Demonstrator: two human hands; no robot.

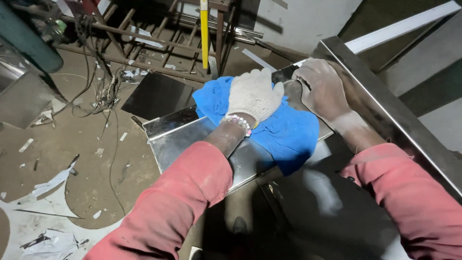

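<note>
My left hand, in a white knitted glove with a bead bracelet at the wrist, presses down on a blue cloth. The cloth lies over a shiny folded metal sheet. My right hand is bare and dusty, and it rests on the same sheet just right of the cloth, fingers curled on the metal. Both arms wear red sleeves.
A larger steel frame edge runs diagonally on the right. A dark flat plate lies on the dirty floor behind the sheet. Tangled wires, rusty metal racks, a yellow bar and paper scraps litter the left.
</note>
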